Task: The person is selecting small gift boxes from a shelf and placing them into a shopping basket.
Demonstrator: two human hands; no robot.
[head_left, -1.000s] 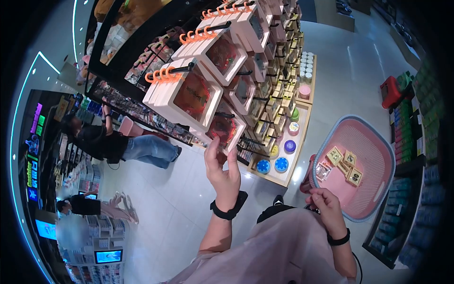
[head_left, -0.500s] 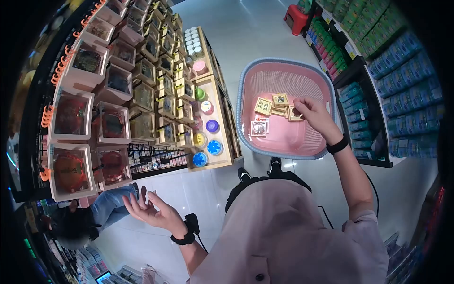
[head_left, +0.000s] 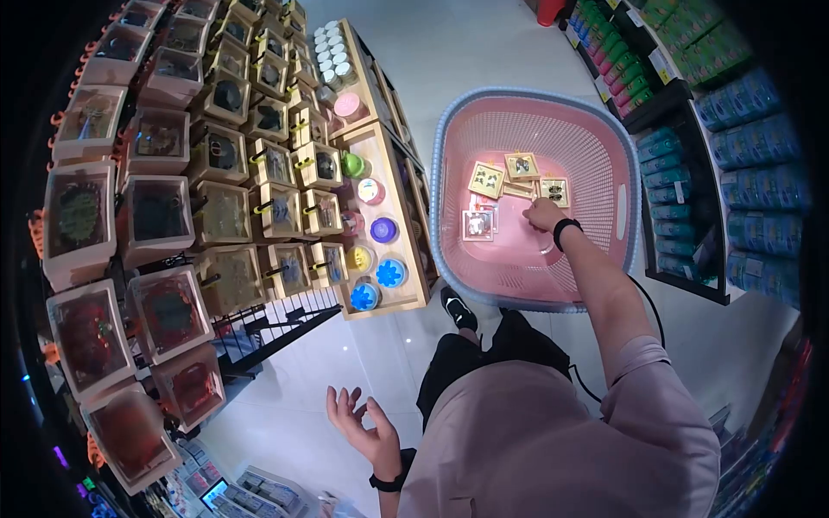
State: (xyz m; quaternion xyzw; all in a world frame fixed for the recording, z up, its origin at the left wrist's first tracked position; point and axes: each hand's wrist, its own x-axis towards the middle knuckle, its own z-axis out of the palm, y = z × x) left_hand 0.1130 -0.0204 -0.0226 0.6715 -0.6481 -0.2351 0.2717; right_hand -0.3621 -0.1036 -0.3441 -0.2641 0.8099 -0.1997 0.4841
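Note:
A pink basket with a blue-grey rim [head_left: 439, 155] stands on the floor in front of me. My right hand [head_left: 544, 216] reaches down inside it, fingers curled together; whatever they may hold is hidden. Just above that hand lies a small wood-framed box [head_left: 554, 192] with a dark item in it. More such boxes rest on the basket floor: one with leaf-like shapes [head_left: 487, 180], another with dark pieces [head_left: 521, 166]. Lower left sits a white-framed box [head_left: 477, 225]. My left hand [head_left: 367, 429] is open and bare, palm up, over the floor near my body.
Rows of boxed accessories [head_left: 160, 216] hang on a rack at left. Beside it, a wooden tray [head_left: 406, 298] holds tubs with coloured lids. Shelves of teal packs [head_left: 665, 198] and blue bottles stand right of the basket. A black cable [head_left: 661, 319] runs near my right arm.
My right hand has come away from the wood-framed box and moved lower in the basket. My left hand has moved right, nearer my body. The view has shifted, and the basket looks closer.

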